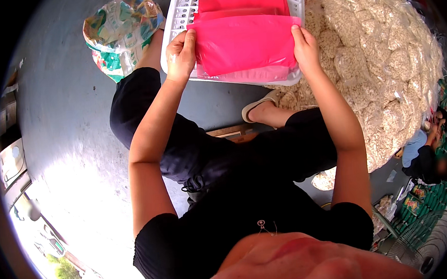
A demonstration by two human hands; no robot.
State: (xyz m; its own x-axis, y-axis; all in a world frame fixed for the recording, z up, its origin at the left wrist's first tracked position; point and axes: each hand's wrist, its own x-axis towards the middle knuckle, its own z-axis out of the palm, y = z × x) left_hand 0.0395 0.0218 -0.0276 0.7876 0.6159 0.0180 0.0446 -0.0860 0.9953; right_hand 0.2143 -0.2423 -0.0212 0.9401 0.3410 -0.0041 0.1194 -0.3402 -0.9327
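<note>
L hand [180,54] + R hand [306,46] holding pink plastic [246,43] — over wht basket [172,21].

Glossy plast. pkt [246,43], plast. tray [177,18]

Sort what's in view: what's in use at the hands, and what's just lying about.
In use:
pink plastic piece, edges held by left hand and right hand
white basket beneath

Apparently lying about:
patterned plastic bag
fan
bagged heap, possibly related
</note>
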